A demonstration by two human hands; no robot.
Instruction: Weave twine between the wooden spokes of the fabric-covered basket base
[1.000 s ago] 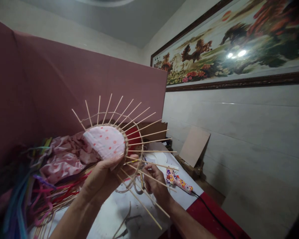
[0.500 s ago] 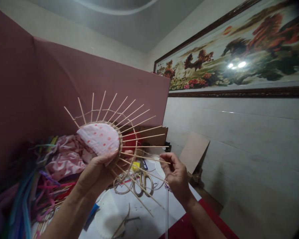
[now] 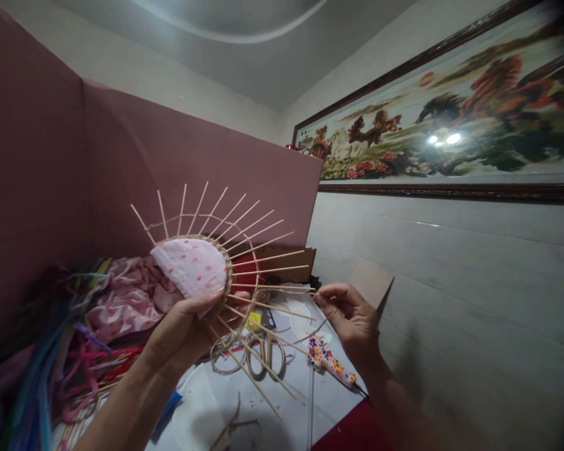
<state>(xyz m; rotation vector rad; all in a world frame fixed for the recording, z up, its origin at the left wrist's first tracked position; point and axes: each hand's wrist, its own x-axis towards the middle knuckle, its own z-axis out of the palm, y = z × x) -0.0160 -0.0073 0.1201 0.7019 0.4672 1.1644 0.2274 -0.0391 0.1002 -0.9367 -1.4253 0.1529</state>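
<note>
My left hand (image 3: 183, 326) grips the lower edge of a half-round weaving piece. Its flat middle is white cloth with pink and red dots (image 3: 195, 266), edged with braided twine. Thin wooden sticks (image 3: 269, 257) fan outward from that edge, and a second line of twine (image 3: 257, 269) loops across them partway out. At the stick tips on the right, my right hand (image 3: 350, 316) is closed in a pinch on a thin strand of twine (image 3: 323, 324), whose tail hangs below the fingers. Brass-coloured scissors (image 3: 266, 357) lie on the table behind the lower sticks.
A flower-patterned glue gun (image 3: 331, 362) lies below my right hand. Pink dotted fabric (image 3: 126, 300), coloured pipe cleaners (image 3: 82, 369) and ribbons (image 3: 35, 382) crowd the left. A pink partition (image 3: 192, 150) stands behind; a board (image 3: 369, 282) leans on the wall.
My right hand has moved slightly right and outward, to the stick tips, uncovering the glue gun. The woven piece in my left hand sits slightly lower in view.
</note>
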